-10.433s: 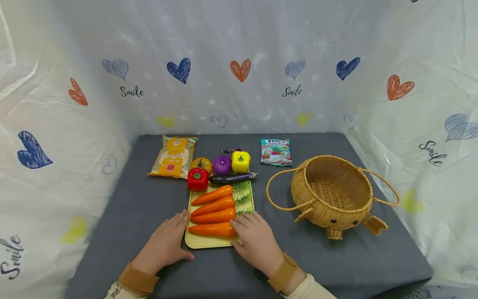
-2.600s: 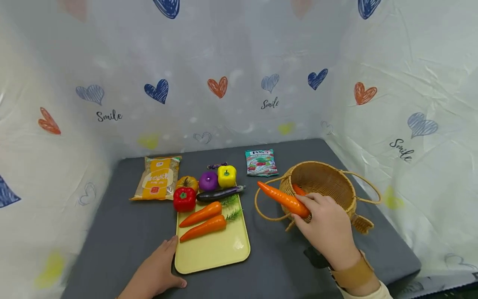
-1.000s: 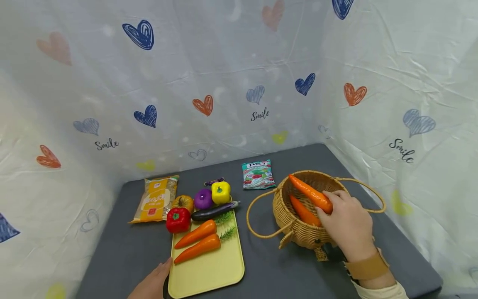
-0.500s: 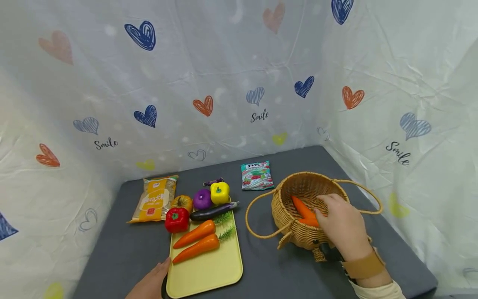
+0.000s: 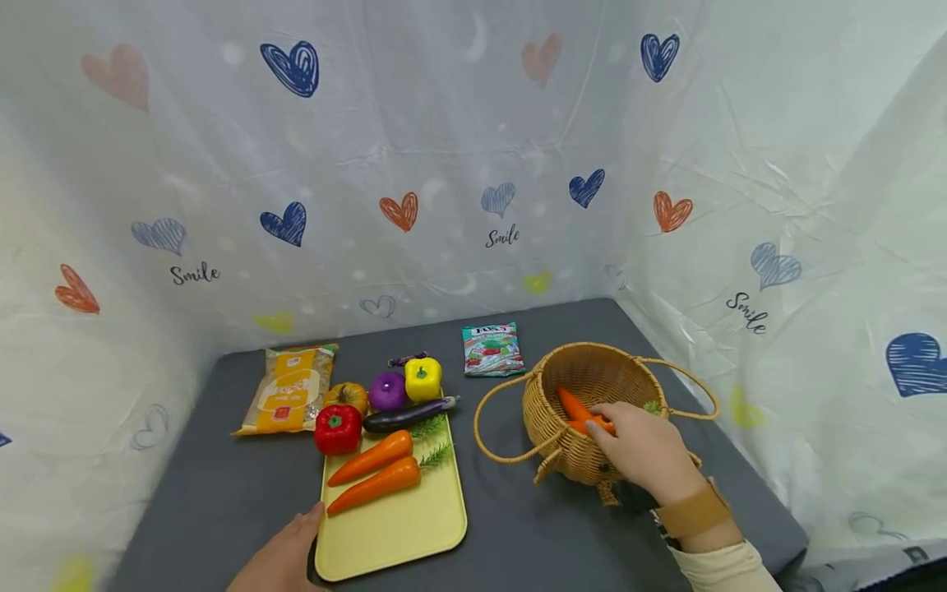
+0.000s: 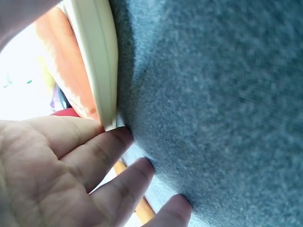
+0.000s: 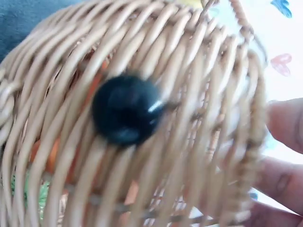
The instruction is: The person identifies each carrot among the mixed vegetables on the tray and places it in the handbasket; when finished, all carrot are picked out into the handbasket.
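In the head view my left hand rests at the left edge of the yellow tray; the left wrist view shows its fingers spread, one touching the tray's rim. Two orange carrots lie on the tray. My right hand reaches over the near rim of the wicker basket, thumb and fingers around a carrot inside; green leaves show behind the hand. Another carrot lies in the basket. In the right wrist view the weave hides the grasp.
A red pepper, eggplant, purple onion, yellow pepper and small pumpkin sit around the tray's far end. A grain bag is at back left, a green candy packet at the back. Basket handles stick out sideways.
Two carrots have gone from the tray to the basket since the oldest frame. Half a second ago my right hand was open above them; now its fingers are lower, around one. The left hand stays by the tray.
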{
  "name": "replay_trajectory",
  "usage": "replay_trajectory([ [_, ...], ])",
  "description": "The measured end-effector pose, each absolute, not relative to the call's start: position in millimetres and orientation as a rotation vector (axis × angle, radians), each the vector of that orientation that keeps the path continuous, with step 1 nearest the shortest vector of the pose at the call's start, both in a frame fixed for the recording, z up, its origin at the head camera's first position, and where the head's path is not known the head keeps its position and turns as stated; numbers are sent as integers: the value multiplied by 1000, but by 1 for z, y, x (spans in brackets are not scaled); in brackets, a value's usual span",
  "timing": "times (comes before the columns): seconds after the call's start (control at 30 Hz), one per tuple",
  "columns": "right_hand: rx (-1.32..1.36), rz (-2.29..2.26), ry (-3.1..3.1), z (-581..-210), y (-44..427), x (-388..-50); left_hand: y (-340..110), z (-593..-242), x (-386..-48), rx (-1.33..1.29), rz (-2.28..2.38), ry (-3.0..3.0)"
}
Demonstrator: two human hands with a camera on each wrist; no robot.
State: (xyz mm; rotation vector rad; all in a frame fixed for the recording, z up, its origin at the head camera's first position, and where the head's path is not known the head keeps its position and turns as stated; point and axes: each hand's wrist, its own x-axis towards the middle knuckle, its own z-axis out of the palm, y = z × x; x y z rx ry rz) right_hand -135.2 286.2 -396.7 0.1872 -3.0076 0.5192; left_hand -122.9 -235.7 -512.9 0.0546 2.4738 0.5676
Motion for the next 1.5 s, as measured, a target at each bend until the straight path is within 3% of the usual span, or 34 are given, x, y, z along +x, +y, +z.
replay_trajectory([
  [0.5,473,579,-2640,-400,182,-90,-228,-512,-109,133,600,2609],
  [0.97,974,604,-2909,-466,59,-135,-230,-513,-104,99,705,2606],
  [1.5,1020,411,-2945,-484,33,-147,-230,-506,-97,110,728,2640],
])
